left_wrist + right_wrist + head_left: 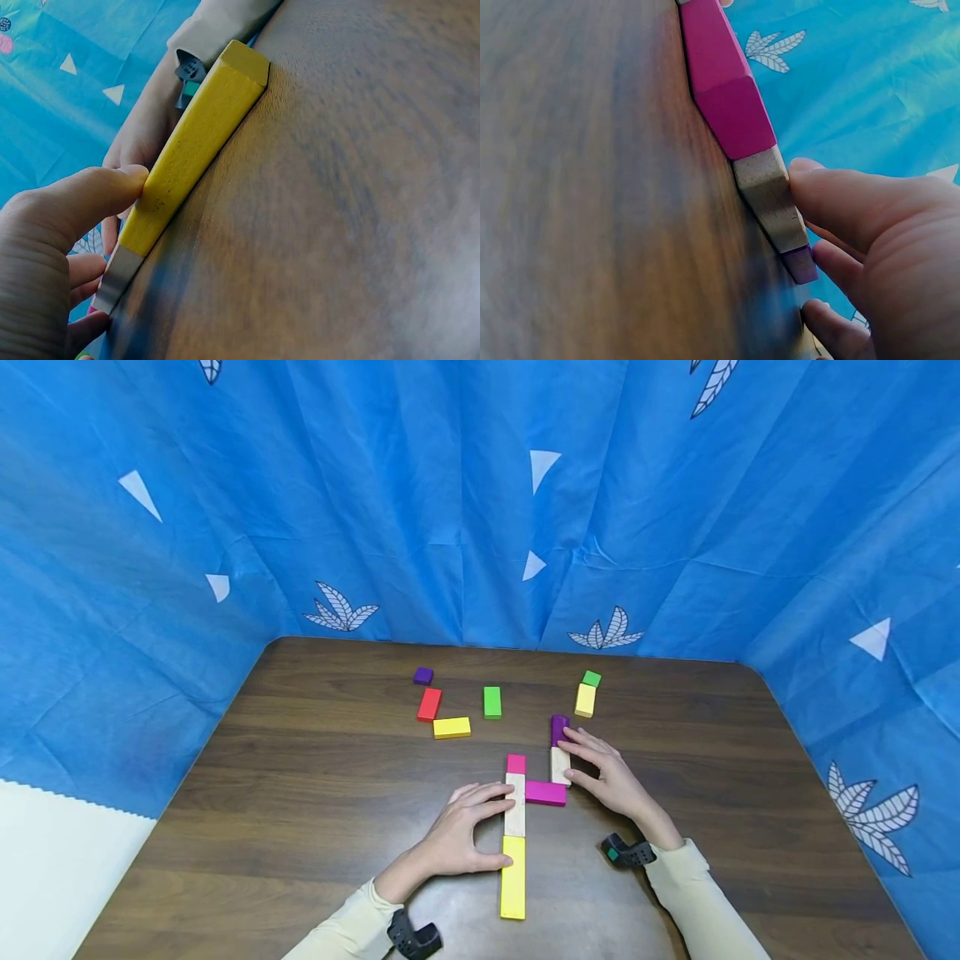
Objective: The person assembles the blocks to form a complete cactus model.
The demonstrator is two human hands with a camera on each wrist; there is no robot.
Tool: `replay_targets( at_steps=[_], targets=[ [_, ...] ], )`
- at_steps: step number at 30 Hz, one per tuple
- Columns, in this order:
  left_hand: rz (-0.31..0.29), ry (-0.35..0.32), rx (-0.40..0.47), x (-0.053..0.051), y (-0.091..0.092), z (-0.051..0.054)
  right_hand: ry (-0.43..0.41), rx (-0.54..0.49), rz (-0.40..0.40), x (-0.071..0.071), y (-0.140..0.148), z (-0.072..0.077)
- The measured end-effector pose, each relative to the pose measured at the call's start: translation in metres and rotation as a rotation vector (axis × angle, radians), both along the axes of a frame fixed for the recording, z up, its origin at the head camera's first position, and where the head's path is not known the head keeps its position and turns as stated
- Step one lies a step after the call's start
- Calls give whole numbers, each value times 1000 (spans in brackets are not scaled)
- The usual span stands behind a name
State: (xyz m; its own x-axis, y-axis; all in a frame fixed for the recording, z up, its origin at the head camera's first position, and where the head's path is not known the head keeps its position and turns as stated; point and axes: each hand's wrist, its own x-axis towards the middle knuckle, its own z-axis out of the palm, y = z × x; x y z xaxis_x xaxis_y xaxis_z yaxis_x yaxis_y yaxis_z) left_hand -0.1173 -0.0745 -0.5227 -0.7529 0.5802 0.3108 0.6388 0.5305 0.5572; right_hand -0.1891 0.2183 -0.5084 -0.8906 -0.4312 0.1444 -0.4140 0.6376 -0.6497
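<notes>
A long yellow block (513, 889), a pale wooden block (514, 818) and a small pink block (516, 763) form a column on the table. My left hand (453, 835) lies along its left side, the thumb touching the yellow block and the spread fingers on the pale one. A magenta block (546, 793) juts sideways from the column. Another pale wooden block (558, 766) meets its right end, with a purple block (558, 729) beyond. Against these two rests my right hand (618, 783), its thumb at the pale block (769, 195) and its fingers by the purple one (801, 265).
Farther back lie a dark purple block (423, 676), a red block (430, 704), a yellow block (452, 727), a green block (492, 702), a pale yellow block (585, 700) and a small green block (592, 678). A blue curtain (420, 510) surrounds the wooden table (315, 777).
</notes>
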Motion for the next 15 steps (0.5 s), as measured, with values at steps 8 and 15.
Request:
replay_targets(
  at_steps=[8,15],
  targets=[
    [-1,-13,35,-1,0,2,-5,5,-6,0,0,3],
    [26,-97,197,-7,-2,8,2,0,6,1,1,0]
  ],
)
